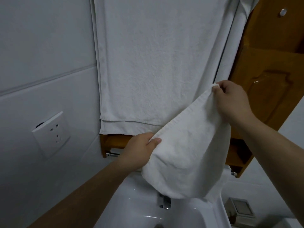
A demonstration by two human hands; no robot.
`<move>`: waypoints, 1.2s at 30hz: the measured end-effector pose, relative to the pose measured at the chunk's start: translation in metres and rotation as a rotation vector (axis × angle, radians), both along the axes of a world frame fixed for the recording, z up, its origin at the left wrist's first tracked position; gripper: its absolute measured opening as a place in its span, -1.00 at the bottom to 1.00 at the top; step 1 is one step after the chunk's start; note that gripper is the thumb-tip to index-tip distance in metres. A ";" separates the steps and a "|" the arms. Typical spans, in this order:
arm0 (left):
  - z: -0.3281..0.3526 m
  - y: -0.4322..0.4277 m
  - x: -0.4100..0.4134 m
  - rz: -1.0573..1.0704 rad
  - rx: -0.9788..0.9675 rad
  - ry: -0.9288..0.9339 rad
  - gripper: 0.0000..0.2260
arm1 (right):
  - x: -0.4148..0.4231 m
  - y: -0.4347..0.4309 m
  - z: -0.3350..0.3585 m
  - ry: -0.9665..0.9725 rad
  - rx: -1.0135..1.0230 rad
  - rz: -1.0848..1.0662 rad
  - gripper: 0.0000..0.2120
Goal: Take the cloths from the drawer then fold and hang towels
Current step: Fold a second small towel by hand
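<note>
A small white towel (187,153) hangs in the air over the sink, stretched along its top edge between both hands. My left hand (139,150) pinches its lower left corner, thumb on top. My right hand (233,101) pinches the upper right corner, held higher. The cloth sags down in a loose pouch towards the tap. Behind it a large white towel (156,63) hangs flat, doubled over, covering the front of a wooden cabinet.
A wooden cabinet (271,66) with a round knob stands at the right. A chrome rail (113,154) runs under it. Below are a white sink (136,209) and chrome tap (165,201). A wall socket (52,134) sits on the white tiles at the left.
</note>
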State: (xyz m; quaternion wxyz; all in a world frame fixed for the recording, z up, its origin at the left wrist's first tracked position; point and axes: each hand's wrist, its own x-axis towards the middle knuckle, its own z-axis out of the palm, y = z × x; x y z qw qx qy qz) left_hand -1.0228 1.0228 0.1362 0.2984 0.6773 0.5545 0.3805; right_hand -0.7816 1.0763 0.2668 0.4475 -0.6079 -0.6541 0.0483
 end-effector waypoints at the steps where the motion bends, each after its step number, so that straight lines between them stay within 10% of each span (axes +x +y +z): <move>1: 0.000 0.001 -0.001 0.046 0.020 0.010 -0.74 | -0.001 0.000 -0.004 -0.001 -0.001 0.000 -0.80; 8: 0.002 -0.005 0.002 0.184 0.283 0.235 -0.52 | -0.032 -0.027 -0.050 -0.013 -0.316 0.362 -0.67; 13: 0.007 -0.012 0.008 0.144 0.403 0.399 -0.51 | -0.046 -0.038 -0.078 0.526 -0.694 0.752 -0.72; 17: 0.007 -0.014 0.006 0.079 0.365 0.434 -0.67 | -0.041 -0.040 -0.098 0.502 -0.808 0.963 -0.53; 27: 0.002 -0.015 0.003 -0.036 0.224 0.320 -0.69 | -0.054 -0.052 -0.127 0.232 -0.532 0.693 -0.89; 36: 0.007 -0.026 0.013 -0.010 0.080 -0.125 -0.83 | -0.054 -0.056 -0.140 0.772 -0.368 0.617 -0.86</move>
